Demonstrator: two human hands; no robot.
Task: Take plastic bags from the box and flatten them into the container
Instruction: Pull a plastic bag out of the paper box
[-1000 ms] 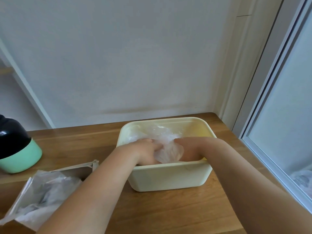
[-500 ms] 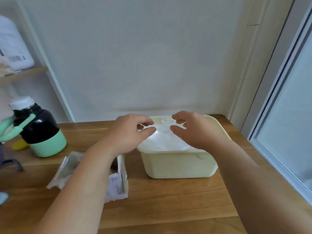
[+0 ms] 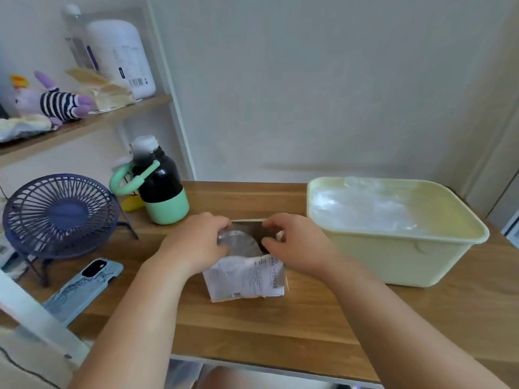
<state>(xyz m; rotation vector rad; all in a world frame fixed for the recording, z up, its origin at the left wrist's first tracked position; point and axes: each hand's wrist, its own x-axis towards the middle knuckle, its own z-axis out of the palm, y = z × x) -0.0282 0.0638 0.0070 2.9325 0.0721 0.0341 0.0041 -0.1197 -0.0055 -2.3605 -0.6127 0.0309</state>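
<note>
Cardboard box [image 3: 247,279] sits under both hands, open at top. Left hand [image 3: 196,242] curls fingers round crumpled plastic bag [image 3: 238,244] at box mouth, between hands. Right hand [image 3: 297,245] curled at rim on its own side; whether it pinches rim or bag, cannot tell. Step, likely: drawing next bag out. Container [image 3: 393,259] to right of right hand, holds flattened bags [image 3: 365,209]. Next: lift bag clear, carry rightward, spread, press flat with open palms.

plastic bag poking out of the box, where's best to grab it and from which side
Pinch the crumpled bulge of the plastic bag showing in the open top of the box, coming from above: the box walls hide the rest. The left hand grips it there; the right hand holds the box rim.
</note>
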